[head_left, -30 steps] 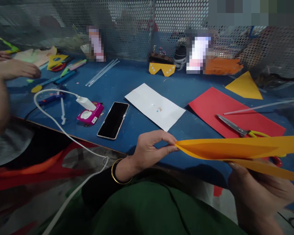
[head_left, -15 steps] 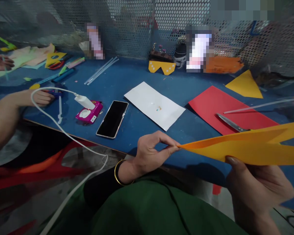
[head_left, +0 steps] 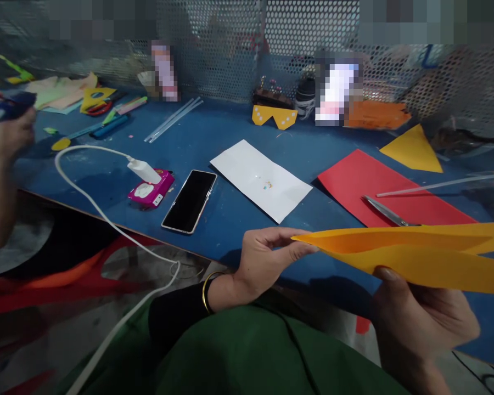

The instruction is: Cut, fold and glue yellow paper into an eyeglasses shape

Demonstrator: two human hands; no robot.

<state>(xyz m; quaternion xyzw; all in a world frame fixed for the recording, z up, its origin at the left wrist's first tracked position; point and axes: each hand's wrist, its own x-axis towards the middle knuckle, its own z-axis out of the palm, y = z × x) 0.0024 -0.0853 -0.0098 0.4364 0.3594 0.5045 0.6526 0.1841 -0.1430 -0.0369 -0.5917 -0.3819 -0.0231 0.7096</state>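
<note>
A folded yellow-orange paper [head_left: 420, 255] stretches from the centre to the right edge, its layers spread apart toward the right. My left hand [head_left: 267, 260] pinches it near its pointed left end between thumb and fingers. Lower right, my right hand [head_left: 420, 312] grips the paper's lower edge, thumb on the near face and fingers partly hidden behind it. Just beyond the paper, scissors [head_left: 385, 210] lie on a red sheet [head_left: 354, 184], their handles hidden by the yellow paper. A white sheet [head_left: 251, 170] rests on the blue table left of the red one.
A black phone [head_left: 189, 200] and a pink power socket [head_left: 152, 189] with a white cable lie at left. Glue sticks [head_left: 173, 119], a yellow paper mask [head_left: 274, 116] and a yellow triangle [head_left: 414, 148] are farther back. Another person's hand [head_left: 18, 129] holds a dark blue tool.
My left hand has shifted slightly right and its pinch sits a little in from the paper's tip. The paper's right part is lower. The other person's hand has lifted the blue tool up and left.
</note>
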